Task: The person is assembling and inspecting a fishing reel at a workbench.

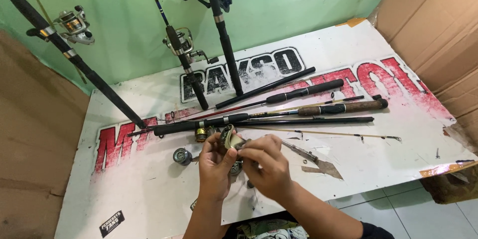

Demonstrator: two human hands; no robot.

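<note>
My left hand [215, 165] and my right hand [266, 164] are together over the near part of a white board with red and black lettering [149, 189]. Both grip a small fishing reel part [230, 139], dark and brass-coloured, held just above the board. Under the hands lie more small reel parts, mostly hidden. A round metal spool [182, 156] sits to the left of my left hand. A brass-coloured reel piece [201, 134] lies just beyond my fingers.
Several fishing rods lie in a bundle [308, 109] across the board beyond my hands. Three rods with spinning reels [180, 44] lean against the green wall. Cardboard [438, 25] stands at the right, brown panelling at the left, floor tiles [428, 214] at the lower right.
</note>
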